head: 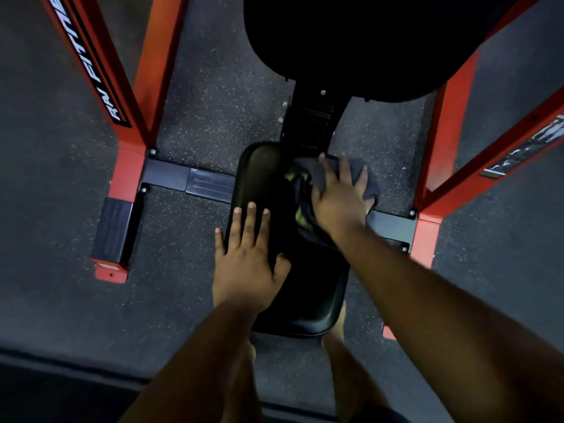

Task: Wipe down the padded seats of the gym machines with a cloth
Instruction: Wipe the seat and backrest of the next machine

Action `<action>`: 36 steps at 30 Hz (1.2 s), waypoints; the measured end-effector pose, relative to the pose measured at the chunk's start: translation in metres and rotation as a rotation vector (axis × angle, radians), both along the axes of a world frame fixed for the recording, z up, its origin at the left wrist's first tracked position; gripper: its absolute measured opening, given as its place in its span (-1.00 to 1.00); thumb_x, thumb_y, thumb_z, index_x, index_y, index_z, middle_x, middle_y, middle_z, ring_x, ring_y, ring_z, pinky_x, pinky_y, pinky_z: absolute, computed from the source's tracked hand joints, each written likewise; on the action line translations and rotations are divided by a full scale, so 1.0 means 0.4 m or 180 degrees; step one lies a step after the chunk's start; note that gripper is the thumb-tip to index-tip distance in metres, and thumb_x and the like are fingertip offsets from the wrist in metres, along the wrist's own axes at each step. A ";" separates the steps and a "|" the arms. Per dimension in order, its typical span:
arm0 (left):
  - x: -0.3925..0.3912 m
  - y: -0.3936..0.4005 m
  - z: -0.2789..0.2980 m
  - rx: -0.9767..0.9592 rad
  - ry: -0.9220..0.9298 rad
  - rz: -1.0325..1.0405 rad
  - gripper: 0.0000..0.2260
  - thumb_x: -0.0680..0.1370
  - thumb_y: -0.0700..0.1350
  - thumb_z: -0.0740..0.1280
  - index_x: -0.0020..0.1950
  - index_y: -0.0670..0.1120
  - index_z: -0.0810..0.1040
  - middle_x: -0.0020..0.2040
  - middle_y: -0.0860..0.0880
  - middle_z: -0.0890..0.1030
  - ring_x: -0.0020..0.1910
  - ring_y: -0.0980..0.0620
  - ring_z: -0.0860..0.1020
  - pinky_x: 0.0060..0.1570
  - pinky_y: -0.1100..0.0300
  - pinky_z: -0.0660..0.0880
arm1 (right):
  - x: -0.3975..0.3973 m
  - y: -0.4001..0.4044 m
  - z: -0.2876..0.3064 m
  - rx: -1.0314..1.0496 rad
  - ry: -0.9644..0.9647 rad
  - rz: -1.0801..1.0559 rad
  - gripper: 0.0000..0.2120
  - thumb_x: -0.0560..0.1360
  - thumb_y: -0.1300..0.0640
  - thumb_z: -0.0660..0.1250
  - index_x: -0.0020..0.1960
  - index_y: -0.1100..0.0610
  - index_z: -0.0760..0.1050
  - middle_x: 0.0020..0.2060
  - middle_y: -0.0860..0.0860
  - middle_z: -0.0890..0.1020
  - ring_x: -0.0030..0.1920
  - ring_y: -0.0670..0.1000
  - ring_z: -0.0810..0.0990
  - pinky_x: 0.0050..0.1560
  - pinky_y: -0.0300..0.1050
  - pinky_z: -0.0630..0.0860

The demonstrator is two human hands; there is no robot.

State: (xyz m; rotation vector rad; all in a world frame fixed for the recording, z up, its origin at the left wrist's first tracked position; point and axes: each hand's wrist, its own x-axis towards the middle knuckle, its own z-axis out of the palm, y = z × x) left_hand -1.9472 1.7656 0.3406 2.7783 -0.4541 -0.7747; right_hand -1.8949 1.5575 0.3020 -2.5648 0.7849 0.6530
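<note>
A black padded seat point(268, 184) is being viewed from above, running from the centre of the frame down toward 6 o'clock. The left hand point(247, 257) is being laid flat on the seat's 9 o'clock side, fingers straight and slightly spread, nothing being held. The right hand point(340, 193) is being pressed down on a dark cloth point(305, 181) at the seat's 1 o'clock corner, fingers spread wide over it rather than curled round it. Much of the cloth is being covered by that hand and wrist; yellow-green patches on it are being glimpsed at its 9 o'clock edge, but what they are cannot be made out.

A larger black pad point(366, 41) is being cut off by the top edge at 12 o'clock and is being lost in shadow, so its surface is hard to read. The red frame point(128, 87) is being seen at 10 o'clock and 2 o'clock, its posts being cropped by the frame edges; the white lettering on the 10 o'clock post is being only partly shown. A dark crossbar point(171, 175) is being hidden partway behind the seat. Speckled dark floor point(213, 96) is being seen all around. Bare legs are being dimly seen below the seat at 6 o'clock.
</note>
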 end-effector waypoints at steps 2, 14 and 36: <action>-0.003 0.003 -0.005 -0.0037 -0.0039 0.0017 -0.26 0.56 0.23 0.06 0.69 0.03 -0.05 0.70 -0.03 -0.12 0.66 -0.06 -0.23 0.60 -0.26 -0.09 | 0.081 -0.014 -0.019 -0.0023 0.0096 -0.0003 -0.40 0.64 -0.18 0.06 0.63 -0.28 -0.06 0.66 -0.13 -0.06 0.62 0.29 -0.10 0.32 0.57 0.21; -0.003 0.003 -0.012 -0.0030 -0.0056 0.0010 -0.25 0.55 0.24 0.08 0.69 0.02 -0.05 0.70 -0.05 -0.11 0.66 -0.07 -0.24 0.59 -0.26 -0.08 | 0.085 0.056 -0.012 -0.0129 -0.0052 0.0376 -0.38 0.64 -0.16 0.11 0.64 -0.22 -0.02 0.66 -0.11 -0.02 0.63 0.26 -0.09 0.39 0.59 0.08; -0.011 0.014 -0.025 -0.0434 -0.0287 0.0225 -0.19 0.56 0.20 0.08 0.68 -0.07 -0.21 0.69 -0.08 -0.13 0.67 -0.03 -0.18 0.60 -0.25 -0.08 | 0.193 0.119 -0.034 0.0026 -0.0107 0.1286 -0.41 0.62 -0.29 0.05 0.61 -0.33 -0.03 0.66 -0.15 -0.03 0.62 0.21 -0.03 0.43 0.56 -0.02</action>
